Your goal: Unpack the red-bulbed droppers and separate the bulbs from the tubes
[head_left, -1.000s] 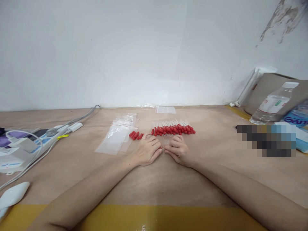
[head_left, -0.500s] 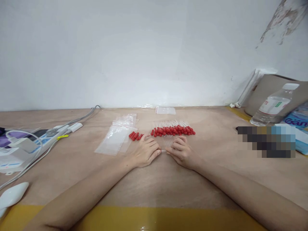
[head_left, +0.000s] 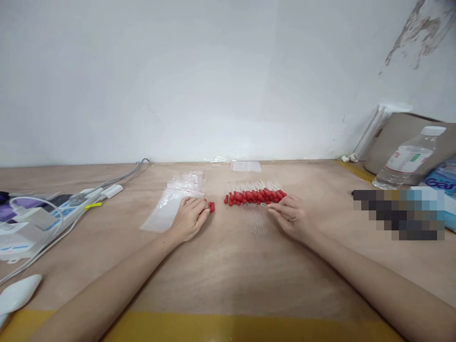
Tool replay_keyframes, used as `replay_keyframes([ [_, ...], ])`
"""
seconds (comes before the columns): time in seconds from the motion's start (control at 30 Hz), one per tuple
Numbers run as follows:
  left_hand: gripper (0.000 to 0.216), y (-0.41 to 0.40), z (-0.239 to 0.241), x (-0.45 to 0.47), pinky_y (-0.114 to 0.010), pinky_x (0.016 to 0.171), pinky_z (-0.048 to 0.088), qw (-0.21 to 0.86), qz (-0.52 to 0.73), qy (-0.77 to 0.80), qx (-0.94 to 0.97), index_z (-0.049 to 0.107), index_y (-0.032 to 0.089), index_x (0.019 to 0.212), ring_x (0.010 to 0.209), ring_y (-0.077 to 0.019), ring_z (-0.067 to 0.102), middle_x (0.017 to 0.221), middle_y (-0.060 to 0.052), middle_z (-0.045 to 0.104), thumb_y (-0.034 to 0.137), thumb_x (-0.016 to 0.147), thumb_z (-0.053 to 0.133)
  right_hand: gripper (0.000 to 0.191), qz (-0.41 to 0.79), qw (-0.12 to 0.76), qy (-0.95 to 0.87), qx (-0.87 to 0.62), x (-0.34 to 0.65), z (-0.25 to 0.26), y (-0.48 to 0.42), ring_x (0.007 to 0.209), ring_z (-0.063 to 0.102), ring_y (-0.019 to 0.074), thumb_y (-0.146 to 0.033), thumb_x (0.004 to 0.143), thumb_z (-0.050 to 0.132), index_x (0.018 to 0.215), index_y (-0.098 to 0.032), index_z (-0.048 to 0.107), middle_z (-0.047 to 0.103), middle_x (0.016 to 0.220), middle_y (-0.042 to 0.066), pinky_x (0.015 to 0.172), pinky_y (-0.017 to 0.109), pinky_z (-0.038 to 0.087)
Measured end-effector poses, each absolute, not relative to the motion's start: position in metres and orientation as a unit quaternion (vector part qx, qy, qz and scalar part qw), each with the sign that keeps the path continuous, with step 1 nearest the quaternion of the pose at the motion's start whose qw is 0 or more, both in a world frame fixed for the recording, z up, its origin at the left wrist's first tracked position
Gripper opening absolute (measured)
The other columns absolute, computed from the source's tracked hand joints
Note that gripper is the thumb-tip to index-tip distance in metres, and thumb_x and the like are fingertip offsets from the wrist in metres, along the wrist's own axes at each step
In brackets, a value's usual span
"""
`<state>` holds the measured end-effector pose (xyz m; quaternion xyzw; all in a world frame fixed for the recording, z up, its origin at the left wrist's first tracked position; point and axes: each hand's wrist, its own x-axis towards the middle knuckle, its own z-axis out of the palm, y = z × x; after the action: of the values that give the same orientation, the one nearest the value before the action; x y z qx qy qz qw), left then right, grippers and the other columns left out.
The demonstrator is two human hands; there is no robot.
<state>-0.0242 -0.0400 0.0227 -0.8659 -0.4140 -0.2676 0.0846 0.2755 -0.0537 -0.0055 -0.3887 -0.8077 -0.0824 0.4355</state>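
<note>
Your right hand (head_left: 289, 216) has thumb and fingertips pinched together on a slim tube (head_left: 264, 204), its end poking out to the left; the rest of it is hidden by your fingers. Your left hand (head_left: 191, 219) rests over a few loose red bulbs (head_left: 212, 207), fingers bent and knuckles up; you cannot tell from here whether those fingers grip one or only cover them. The visible bulbs are matte, plain red and stubby.

Between your hands, the red-bulbed droppers (head_left: 254, 195) lie side by side in a crowded row on the table (head_left: 213, 275), bulbs toward you and thin, pale stems fanning away toward the wall (head_left: 213, 85). The bulbs are bright red, rounded at the end, and heaped closest in the middle and right of the row. Just on your side of them, several clear tubes (head_left: 254, 222) lie nearly parallel, so see-through that the table shows through them. Clear zip bags (head_left: 158, 211) overlap beside your left hand
</note>
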Motion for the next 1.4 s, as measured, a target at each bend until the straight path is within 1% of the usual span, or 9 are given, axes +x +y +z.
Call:
replay_keyframes([
  [0.2, 0.023, -0.013, 0.027, -0.041, -0.026, 0.069, 0.044, 0.025, -0.386, -0.513, -0.766, 0.061, 0.019, 0.089, 0.075, -0.0147, 0.054, 0.083, -0.004, 0.054, 0.031, 0.082, 0.042, 0.029, -0.037, 0.375, -0.781, -0.499, 0.271, -0.011, -0.052, 0.068, 0.051, 0.0169, -0.016, 0.076, 0.042, 0.097, -0.016, 0.062, 0.057, 0.071, 0.005, 0.069, 0.033, 0.038],
  [0.3, 0.024, 0.003, 0.028, -0.054, -0.026, 0.065, 0.044, 0.001, -0.353, -0.588, -0.728, 0.063, 0.018, 0.089, 0.066, -0.014, 0.054, 0.077, -0.002, 0.055, 0.03, 0.077, 0.047, 0.029, -0.013, 0.322, -0.762, -0.562, 0.275, -0.011, -0.052, 0.067, 0.053, 0.017, -0.012, 0.069, 0.042, 0.094, -0.014, 0.057, 0.06, 0.075, 0.005, 0.068, 0.032, 0.037],
  [0.4, 0.028, 0.013, 0.029, -0.065, -0.025, 0.061, 0.042, -0.047, -0.307, -0.628, -0.714, 0.061, 0.018, 0.094, 0.063, -0.0143, 0.055, 0.071, 0.0, 0.058, 0.034, 0.073, 0.051, 0.02, 0.012, 0.296, -0.757, -0.583, 0.278, -0.011, -0.051, 0.066, 0.053, 0.016, -0.012, 0.068, 0.042, 0.084, -0.016, 0.053, 0.06, 0.074, 0.004, 0.064, 0.029, 0.036],
  [0.6, 0.03, 0.018, 0.031, -0.07, -0.026, 0.062, 0.041, -0.046, -0.299, -0.644, -0.703, 0.062, 0.019, 0.085, 0.066, -0.016, 0.056, 0.071, -0.001, 0.063, 0.044, 0.075, 0.048, 0.019, 0.022, 0.316, -0.763, -0.564, 0.272, -0.014, -0.053, 0.069, 0.054, 0.0166, -0.012, 0.068, 0.042, 0.082, -0.018, 0.055, 0.06, 0.074, 0.003, 0.064, 0.027, 0.037],
  [0.77, 0.024, 0.007, 0.037, -0.056, -0.027, 0.066, 0.041, 0.017, -0.348, -0.594, -0.725, 0.061, 0.019, 0.079, 0.073, -0.0167, 0.055, 0.08, -0.002, 0.063, 0.038, 0.078, 0.047, 0.02, 0.041, 0.327, -0.77, -0.546, 0.263, -0.014, -0.057, 0.069, 0.054, 0.0165, -0.013, 0.071, 0.041, 0.082, -0.017, 0.058, 0.06, 0.076, 0.005, 0.061, 0.027, 0.038],
  [0.9, 0.018, -0.004, 0.039, -0.03, -0.031, 0.073, 0.04, 0.047, -0.309, -0.542, -0.78, 0.06, 0.02, 0.071, 0.078, -0.0191, 0.054, 0.076, -0.002, 0.06, 0.035, 0.076, 0.051, 0.02, 0.061, 0.348, -0.766, -0.538, 0.258, -0.014, -0.057, 0.067, 0.055, 0.0163, -0.017, 0.075, 0.042, 0.081, -0.018, 0.061, 0.063, 0.075, 0.004, 0.06, 0.027, 0.039],
  [1.1, 0.02, -0.002, 0.039, 0.018, -0.035, 0.08, 0.037, 0.045, -0.271, -0.475, -0.836, 0.06, 0.021, 0.078, 0.089, -0.0218, 0.051, 0.085, -0.003, 0.058, 0.041, 0.075, 0.056, 0.023, 0.119, 0.374, -0.749, -0.534, 0.258, -0.019, -0.054, 0.063, 0.058, 0.0151, -0.019, 0.076, 0.043, 0.086, -0.02, 0.063, 0.067, 0.076, 0.001, 0.059, 0.027, 0.041],
  [1.23, 0.028, 0.008, 0.035, 0.045, -0.039, 0.083, 0.035, 0.049, -0.265, -0.474, -0.838, 0.059, 0.021, 0.073, 0.09, -0.0226, 0.05, 0.086, -0.004, 0.057, 0.048, 0.074, 0.056, 0.022, 0.117, 0.381, -0.734, -0.55, 0.263, -0.023, -0.051, 0.063, 0.058, 0.0152, -0.021, 0.075, 0.044, 0.088, -0.02, 0.063, 0.066, 0.077, 0.001, 0.061, 0.028, 0.042],
  [1.4, 0.023, 0.01, 0.031, 0.057, -0.035, 0.077, 0.038, 0.027, -0.288, -0.503, -0.815, 0.057, 0.019, 0.067, 0.085, -0.0211, 0.051, 0.08, -0.004, 0.058, 0.038, 0.078, 0.053, 0.02, 0.112, 0.401, -0.723, -0.551, 0.271, -0.031, -0.042, 0.062, 0.056, 0.0152, -0.021, 0.074, 0.046, 0.086, -0.019, 0.061, 0.064, 0.073, 0.002, 0.06, 0.028, 0.043],
])
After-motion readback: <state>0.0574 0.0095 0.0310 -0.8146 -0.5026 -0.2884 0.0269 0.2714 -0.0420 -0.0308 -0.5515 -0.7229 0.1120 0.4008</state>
